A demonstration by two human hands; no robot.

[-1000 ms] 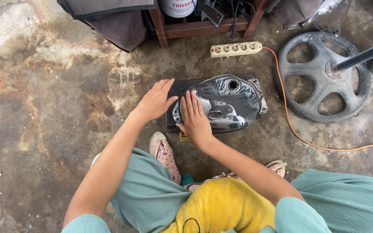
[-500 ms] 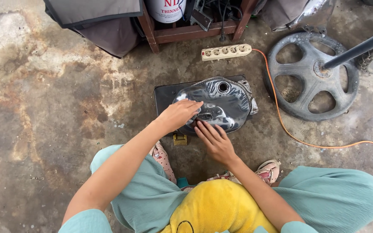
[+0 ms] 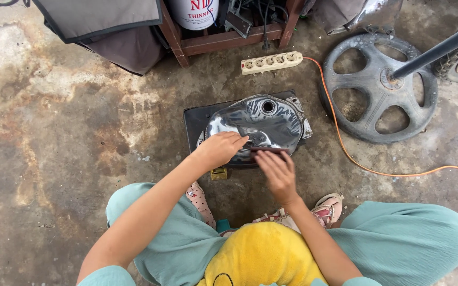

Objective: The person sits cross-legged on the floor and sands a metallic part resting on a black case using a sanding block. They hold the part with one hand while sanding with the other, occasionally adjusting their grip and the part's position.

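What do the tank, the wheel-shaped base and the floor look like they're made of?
Tank: probably painted or coated metal; glossy dark skin with bright reflections, wet-looking.
Base: likely cast metal or hard plastic; dull grey, dusty spokes.
Floor: bare concrete; rough, mottled with rusty stains.

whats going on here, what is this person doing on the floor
A person sits on a stained concrete floor, bent over a glossy black motorcycle fuel tank lying on a dark board. The left hand rests on the tank's near side. The right hand presses a small dark reddish sheet, possibly sandpaper, against the tank's near edge. A power strip and a grey wheel-shaped stand base lie beyond.
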